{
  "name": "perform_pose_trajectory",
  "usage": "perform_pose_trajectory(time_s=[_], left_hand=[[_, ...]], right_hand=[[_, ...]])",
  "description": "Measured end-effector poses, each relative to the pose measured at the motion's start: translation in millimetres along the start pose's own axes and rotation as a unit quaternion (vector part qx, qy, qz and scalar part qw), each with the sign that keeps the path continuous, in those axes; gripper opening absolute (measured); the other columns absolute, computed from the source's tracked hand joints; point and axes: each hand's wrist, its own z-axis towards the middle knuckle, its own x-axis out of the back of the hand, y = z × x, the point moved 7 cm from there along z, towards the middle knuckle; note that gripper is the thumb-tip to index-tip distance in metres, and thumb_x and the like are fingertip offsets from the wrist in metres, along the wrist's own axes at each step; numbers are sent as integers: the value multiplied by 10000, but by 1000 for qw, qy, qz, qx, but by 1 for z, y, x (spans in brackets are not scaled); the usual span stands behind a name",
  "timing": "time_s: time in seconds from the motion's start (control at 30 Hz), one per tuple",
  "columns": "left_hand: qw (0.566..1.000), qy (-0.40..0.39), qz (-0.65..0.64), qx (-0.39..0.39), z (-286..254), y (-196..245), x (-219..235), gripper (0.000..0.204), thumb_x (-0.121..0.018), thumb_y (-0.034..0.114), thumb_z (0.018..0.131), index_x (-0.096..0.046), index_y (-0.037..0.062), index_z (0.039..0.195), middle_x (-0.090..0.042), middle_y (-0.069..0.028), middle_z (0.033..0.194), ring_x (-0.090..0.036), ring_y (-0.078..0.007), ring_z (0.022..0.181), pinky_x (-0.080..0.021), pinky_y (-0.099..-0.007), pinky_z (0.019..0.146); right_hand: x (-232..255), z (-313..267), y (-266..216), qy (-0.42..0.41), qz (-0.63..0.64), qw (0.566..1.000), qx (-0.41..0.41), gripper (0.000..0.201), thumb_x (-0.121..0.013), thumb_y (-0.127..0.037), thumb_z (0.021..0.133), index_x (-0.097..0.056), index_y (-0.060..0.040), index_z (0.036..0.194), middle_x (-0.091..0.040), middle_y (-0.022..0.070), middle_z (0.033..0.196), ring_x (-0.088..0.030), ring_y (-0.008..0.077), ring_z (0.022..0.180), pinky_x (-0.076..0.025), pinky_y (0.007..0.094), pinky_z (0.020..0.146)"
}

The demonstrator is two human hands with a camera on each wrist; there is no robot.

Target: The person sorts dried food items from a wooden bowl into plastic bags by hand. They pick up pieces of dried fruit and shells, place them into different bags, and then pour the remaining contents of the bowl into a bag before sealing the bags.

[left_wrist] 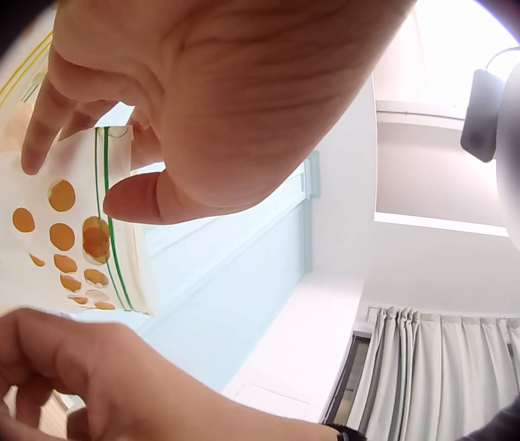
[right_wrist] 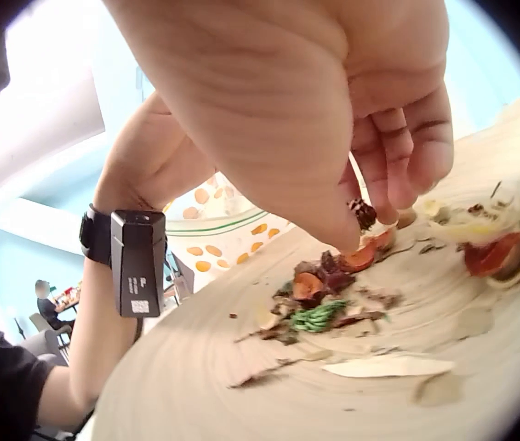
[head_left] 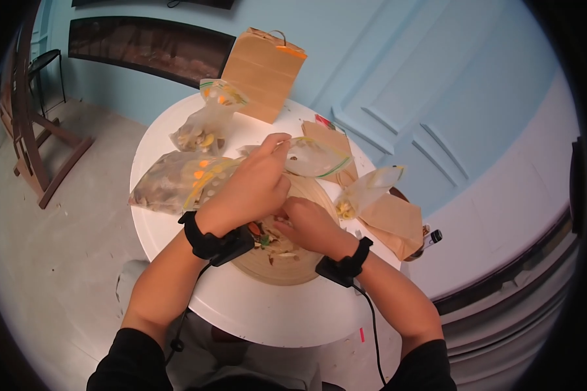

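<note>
My left hand (head_left: 254, 186) is raised over a round wooden board (head_left: 293, 277) and holds the zip edge of a clear, dotted zip bag (head_left: 316, 158). In the left wrist view, the thumb lies against the green zip strip of that bag (left_wrist: 62, 237), with the fingers on its other side. Lower down, my right hand (head_left: 310, 225) reaches to the board. In the right wrist view, its thumb and fingertips pinch a small pine cone (right_wrist: 361, 213) just over dried potpourri pieces (right_wrist: 310, 287). Among these are a green curled piece (right_wrist: 320, 318) and a pale sliver (right_wrist: 388, 366).
On the white table (head_left: 261, 319), a filled dotted zip bag (head_left: 166, 182) lies left of the board, another (head_left: 199, 130) behind it. A tall brown paper bag (head_left: 264, 75) stands at the back. A small zip bag (head_left: 368, 189) and folded paper bag (head_left: 394, 225) are at the right.
</note>
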Motion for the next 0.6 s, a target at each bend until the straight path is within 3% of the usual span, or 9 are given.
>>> perform_pose_trajectory(time_s=[0.17,0.27,0.37,0.47,0.57,0.6], left_hand=[[999,-3,-12,39,1,-2,4,585,-523,58,844,-451,-137,1391,-434,-200,1481,-626,-331,942,-490,-391,923],[999,-3,-6,44,2,-4,3,590,-525,71,843,-449,-140,1390,-430,-206,1484,-627,-352,1010,-486,-398,947],[1000,1,11,18,2,-2,3,591,-525,80,844,-447,-144,1385,-428,-214,1481,-611,-375,1095,-477,-406,978],[1000,-8,-1,26,1,-1,4,578,-517,77,850,-447,-156,1375,-425,-226,1479,-578,-396,1187,-460,-425,1020],[1000,12,-1,8,0,-5,2,558,-514,67,854,-455,-166,1358,-424,-238,1477,-559,-412,1217,-448,-442,1043],[1000,12,-1,9,0,-5,2,551,-513,59,854,-458,-168,1353,-423,-241,1478,-553,-419,1224,-445,-446,1049]], right_hand=[[-19,29,-23,25,152,982,112,219,-633,-131,925,-673,-9,1103,-702,186,1076,-659,376,990,-527,430,862],[-30,40,-25,139,118,972,149,246,-630,-140,933,-657,-6,1137,-707,188,1072,-671,370,959,-524,427,868],[-32,38,-27,94,131,974,158,307,-653,-160,922,-637,-14,1192,-702,177,1098,-673,385,938,-525,435,869],[-17,27,-23,-43,153,987,32,322,-666,-124,944,-608,-4,1237,-709,144,1141,-695,327,944,-537,400,875],[-10,7,-1,57,393,918,21,295,-655,-41,928,-612,22,1212,-724,125,965,-706,228,895,-547,350,777],[-6,-4,8,55,402,914,-26,292,-660,-46,938,-613,24,1217,-725,104,958,-691,179,876,-538,313,760]])
